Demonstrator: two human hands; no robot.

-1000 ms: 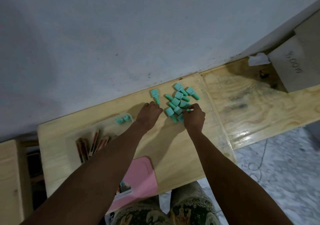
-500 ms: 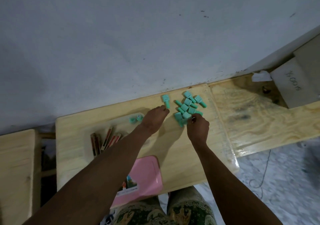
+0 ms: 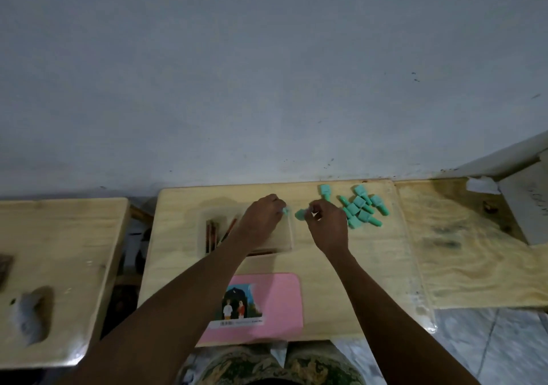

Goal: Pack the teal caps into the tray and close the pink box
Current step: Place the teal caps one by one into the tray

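The left hand (image 3: 261, 217) is curled, its fingertips pinching a teal cap (image 3: 285, 210) over the far right corner of the clear tray (image 3: 292, 230). The right hand (image 3: 327, 226) is also closed in a pinch, with another cap (image 3: 300, 214) sticking out left of its fingers toward the left hand.

Half a second ago both hands were at the pile (image 3: 360, 206), the left empty by a lone cap; now both have drawn left of it, each carrying one.

The held caps are too blurred to tell their long axis. The pile lies just right of the right hand, its caps flat and pointing every which way. The pink box (image 3: 278, 304) lies near the wrists, between the forearms.
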